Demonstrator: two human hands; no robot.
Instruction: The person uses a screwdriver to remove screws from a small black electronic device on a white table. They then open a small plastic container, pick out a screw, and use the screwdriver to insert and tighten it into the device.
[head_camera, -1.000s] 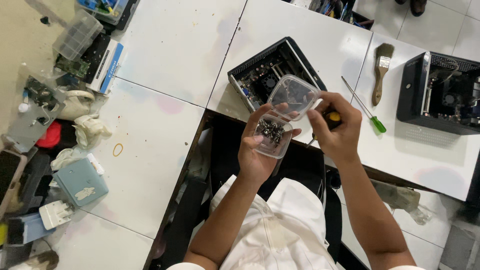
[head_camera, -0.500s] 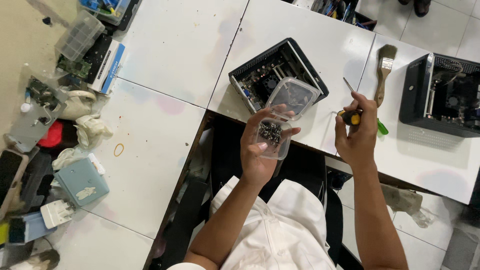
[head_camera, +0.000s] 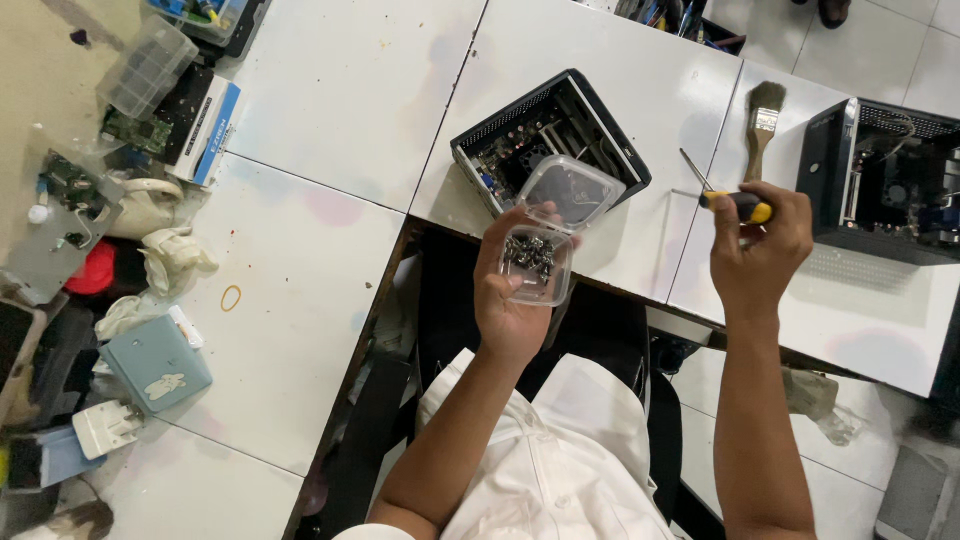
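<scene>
Bright, even overhead light gives soft shadows on the white table (head_camera: 340, 90); the picture is sharp, with slightly curved edges.

Single view only, from a head-worn camera looking almost straight down from above the person. The white tabletops (head_camera: 330, 110) fill the upper frame; the person's own white-clad torso sits at the bottom edge. Both forearms extend upward into frame at moderate, arm's-length range. No second view shares coverage.
</scene>
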